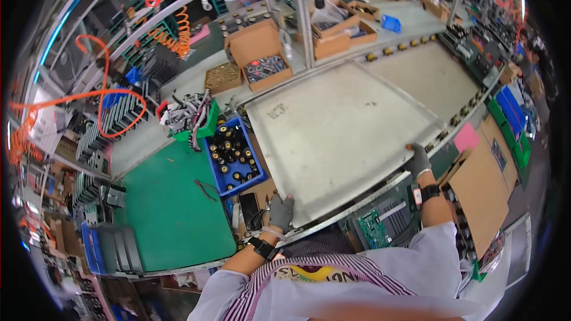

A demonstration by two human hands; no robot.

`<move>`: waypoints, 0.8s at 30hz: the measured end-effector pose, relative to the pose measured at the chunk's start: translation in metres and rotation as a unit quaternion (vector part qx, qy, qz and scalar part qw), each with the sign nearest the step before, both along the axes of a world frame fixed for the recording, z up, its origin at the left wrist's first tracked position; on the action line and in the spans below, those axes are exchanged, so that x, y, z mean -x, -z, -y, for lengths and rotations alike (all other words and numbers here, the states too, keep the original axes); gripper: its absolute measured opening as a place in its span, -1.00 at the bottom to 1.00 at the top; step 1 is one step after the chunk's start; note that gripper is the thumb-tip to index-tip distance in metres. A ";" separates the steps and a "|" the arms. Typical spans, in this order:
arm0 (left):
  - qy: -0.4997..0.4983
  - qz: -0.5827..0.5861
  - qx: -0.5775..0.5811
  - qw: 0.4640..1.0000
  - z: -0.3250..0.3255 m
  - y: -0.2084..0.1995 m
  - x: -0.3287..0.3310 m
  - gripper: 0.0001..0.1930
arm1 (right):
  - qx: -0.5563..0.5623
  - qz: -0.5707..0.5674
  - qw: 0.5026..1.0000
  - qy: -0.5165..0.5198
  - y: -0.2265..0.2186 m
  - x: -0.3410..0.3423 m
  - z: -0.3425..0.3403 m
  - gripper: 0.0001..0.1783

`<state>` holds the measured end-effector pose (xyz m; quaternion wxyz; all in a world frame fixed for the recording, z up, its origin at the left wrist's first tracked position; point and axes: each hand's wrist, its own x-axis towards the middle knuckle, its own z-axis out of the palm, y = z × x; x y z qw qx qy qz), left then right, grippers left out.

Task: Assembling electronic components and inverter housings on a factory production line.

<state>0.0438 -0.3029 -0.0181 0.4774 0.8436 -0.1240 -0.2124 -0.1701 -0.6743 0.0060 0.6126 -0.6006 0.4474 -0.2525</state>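
A large pale, shallow metal tray (351, 137) lies at a slant on the bench in front of me, with scuffs and a dark mark on it. At its near left corner my left hand (281, 211), in a grey glove with bare fingertips, grips the edge. My right hand (419, 160), gloved the same way, is closed on the tray's right near edge, its fingertips on the rim. The undersides of both grips are hidden. Left of the tray stands a blue bin (233, 157) of black and brass round parts. A dark phone-like slab (248, 209) lies beside my left hand.
Pliers (206, 189) lie on a green mat (172, 214). A green bin (205, 123) holds cables; cardboard boxes (266, 65) of small parts stand behind. A green circuit board (373, 227) sits below the tray's near edge. Orange coiled hoses (107, 98) hang left; cardboard (485, 190) stands right.
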 end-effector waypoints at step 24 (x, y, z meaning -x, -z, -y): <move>0.614 0.349 -0.363 0.608 0.025 0.041 -0.021 -0.27 | 0.218 -0.326 0.919 -0.034 -0.203 0.129 -0.234 -0.55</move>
